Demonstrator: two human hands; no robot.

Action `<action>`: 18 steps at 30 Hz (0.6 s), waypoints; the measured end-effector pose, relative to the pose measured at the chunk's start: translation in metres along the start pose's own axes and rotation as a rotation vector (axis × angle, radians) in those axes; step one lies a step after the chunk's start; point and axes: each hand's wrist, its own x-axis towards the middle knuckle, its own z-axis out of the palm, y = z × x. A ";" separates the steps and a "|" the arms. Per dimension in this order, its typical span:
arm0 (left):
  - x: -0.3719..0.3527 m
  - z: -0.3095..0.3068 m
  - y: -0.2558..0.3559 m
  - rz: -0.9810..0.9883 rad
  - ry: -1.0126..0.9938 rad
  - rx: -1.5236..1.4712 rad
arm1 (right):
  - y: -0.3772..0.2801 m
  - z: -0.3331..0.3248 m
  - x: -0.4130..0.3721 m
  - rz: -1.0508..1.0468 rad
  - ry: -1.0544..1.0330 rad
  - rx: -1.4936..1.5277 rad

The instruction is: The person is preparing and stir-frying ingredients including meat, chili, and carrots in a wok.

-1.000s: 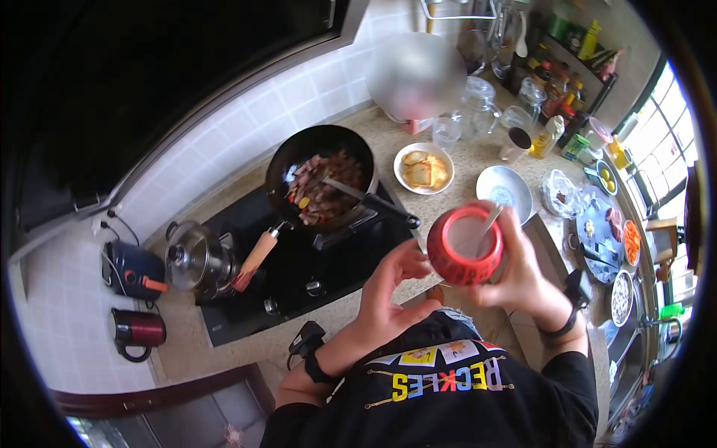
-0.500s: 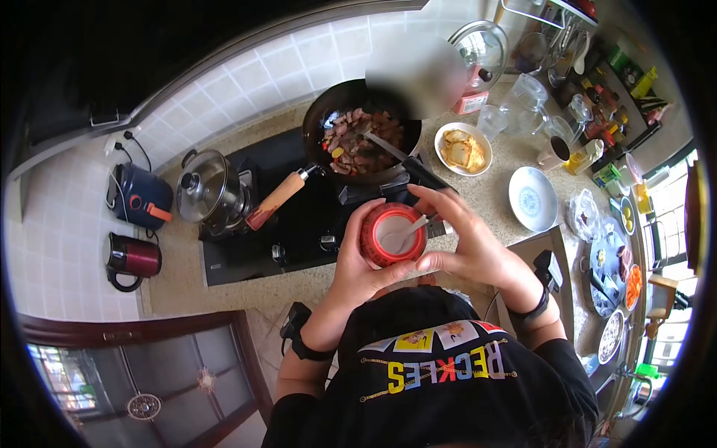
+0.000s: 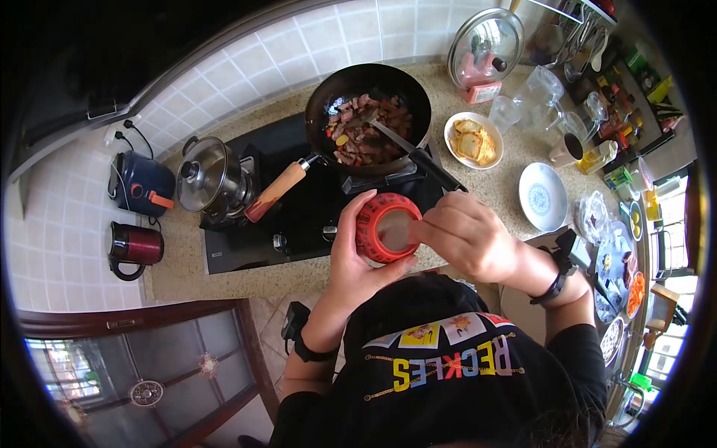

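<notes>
My left hand [image 3: 360, 275] is wrapped round a red patterned jar [image 3: 367, 230], tilted so its mouth shows white grains inside. At the rim, my right hand [image 3: 472, 237] is closed in a pinch on the handle of a small spoon, which the fingers now mostly cover. Just beyond my hands, a dark wok [image 3: 412, 84] holds sliced meat [image 3: 373, 127] with bits of red and yellow. A spatula [image 3: 426, 160] leans in the wok, its black handle reaching towards my right hand.
The wok's wooden handle [image 3: 276, 193] points towards me over the black stove [image 3: 224, 257]. A lidded steel pot [image 3: 211, 179] stands left. Rightward are a bowl of fried eggs [image 3: 476, 143], a pale plate [image 3: 543, 196], glass jugs [image 3: 539, 88] and an oil bottle [image 3: 599, 157].
My right hand has gone from spread fingers beside the jar to a pinch at its mouth, on the spoon. The jar remains in my left hand, and the view has shifted slightly.
</notes>
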 end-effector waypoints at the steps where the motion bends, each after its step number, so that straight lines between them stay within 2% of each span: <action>1: 0.000 0.000 -0.001 -0.004 0.002 0.001 | 0.000 -0.001 0.002 -0.055 -0.039 -0.064; 2: 0.000 -0.001 -0.003 -0.009 0.008 0.071 | 0.001 0.000 0.001 -0.055 -0.041 -0.057; 4: 0.000 -0.001 -0.007 -0.019 0.016 0.139 | 0.004 -0.001 -0.004 0.047 -0.178 0.038; 5: 0.000 -0.001 -0.010 -0.027 0.010 0.163 | 0.005 0.001 -0.006 0.051 -0.181 0.043; 7: 0.000 0.000 -0.012 -0.038 0.003 0.185 | 0.008 0.004 -0.010 0.243 -0.136 0.281; 8: 0.001 0.002 -0.011 -0.041 -0.004 0.167 | 0.008 0.003 -0.010 0.245 -0.137 0.283; 10: 0.002 0.003 -0.011 -0.046 -0.012 0.149 | 0.007 0.000 -0.008 0.498 -0.175 0.452; 11: 0.003 0.004 -0.012 -0.052 -0.013 0.135 | 0.007 0.000 -0.008 0.500 -0.175 0.453; 13: 0.003 0.004 -0.013 -0.060 -0.017 0.119 | 0.009 -0.001 -0.007 0.870 -0.233 0.641; 17: 0.006 0.006 -0.016 -0.062 -0.037 0.071 | 0.023 0.009 -0.019 1.010 -0.167 0.770; 18: 0.006 0.006 -0.015 -0.068 -0.048 0.053 | 0.025 0.011 -0.020 1.036 -0.085 0.880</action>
